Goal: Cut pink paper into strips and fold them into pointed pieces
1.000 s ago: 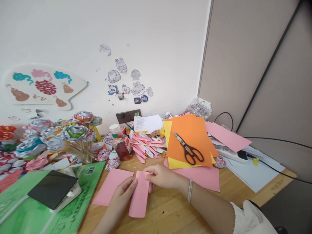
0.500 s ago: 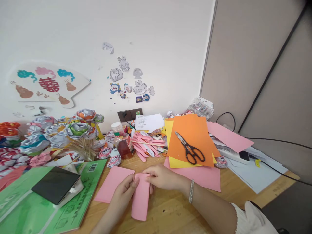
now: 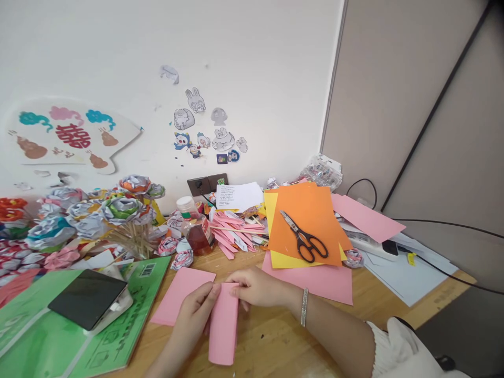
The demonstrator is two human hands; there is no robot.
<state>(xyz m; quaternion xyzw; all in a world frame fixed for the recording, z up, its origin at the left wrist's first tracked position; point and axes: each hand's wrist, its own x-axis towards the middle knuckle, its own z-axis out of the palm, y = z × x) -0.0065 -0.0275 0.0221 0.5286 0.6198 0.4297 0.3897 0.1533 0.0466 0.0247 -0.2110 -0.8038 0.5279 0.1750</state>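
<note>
A folded strip of pink paper [image 3: 223, 328] is held upright between my hands over the wooden table. My left hand [image 3: 199, 306] grips its left edge near the top, thumb in front. On the upper right edge, my right hand [image 3: 252, 287] pinches the paper, its other fingers behind and partly hidden. Another pink paper piece [image 3: 183, 296] lies flat just beyond my left hand. To the right, black-handled scissors [image 3: 304, 239] rest on orange paper [image 3: 315, 205], with yellow paper [image 3: 293, 261] and a pink sheet [image 3: 311, 281] beneath.
A green book [image 3: 149, 294] with a black tablet-like device [image 3: 87, 298] on it lies at left. Paper flowers [image 3: 124, 210] on sticks stand behind. A jar of reddish liquid [image 3: 197, 231] and pink paper strips [image 3: 232, 233] are at the back. White sheets [image 3: 409, 278] lie at right.
The folded pink paper has come slightly lower and nearer, and more of its front shows below my hands. Both hands keep their hold. The whole view has shifted a little.
</note>
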